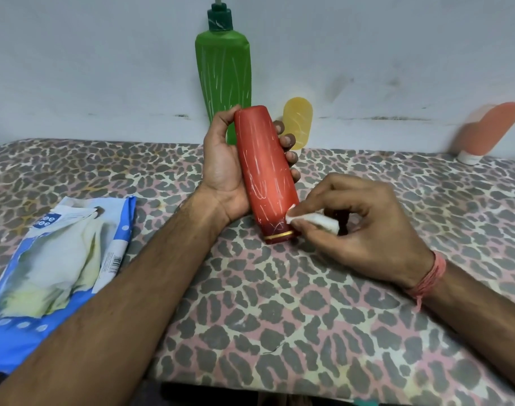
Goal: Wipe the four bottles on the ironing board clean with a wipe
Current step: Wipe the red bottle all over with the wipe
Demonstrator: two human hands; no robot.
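My left hand [225, 168] grips a red bottle [266, 174] streaked with white marks, its cap end down on the ironing board [279, 317]. My right hand [364, 224] pinches a folded white wipe [311, 219] and presses its tip against the bottle's lower right side, just above the gold band. A tall green pump bottle [224, 71] with white streaks stands behind against the wall. A small yellow bottle [298, 121] stands beside it, partly hidden by my fingers. An orange tube-shaped bottle [487, 130] leans on the wall at the far right.
A blue pack of wipes [57, 259] lies open on the left of the board, with wipes showing. The board has a leopard-print cover and butts against a pale wall [104, 68]. Its near edge runs along the bottom of the view.
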